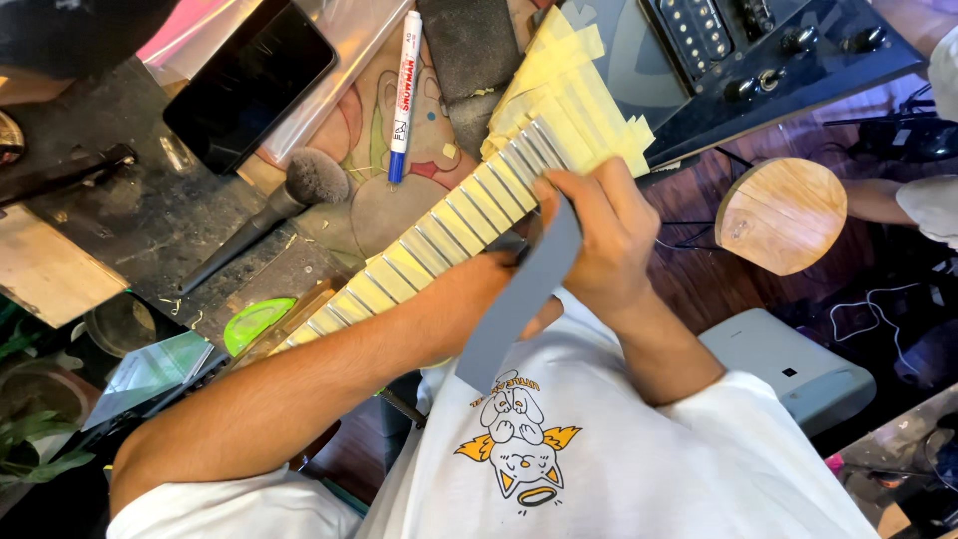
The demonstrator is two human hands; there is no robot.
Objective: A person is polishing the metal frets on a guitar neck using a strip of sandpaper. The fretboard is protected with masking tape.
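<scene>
Head view: the right hand (599,235) grips a grey sanding strip (519,299) against the taped guitar neck (439,240) — its long axis runs from near left to far right. The left hand is hidden under the forearm — grip unclear.

Bright, even light from above, soft shadows under the forearms, mild glare on the phone screen (249,82) and metal frets (469,210), slight motion blur on the right hand (599,235), wide-angle bending at the edges, dark corners.
</scene>
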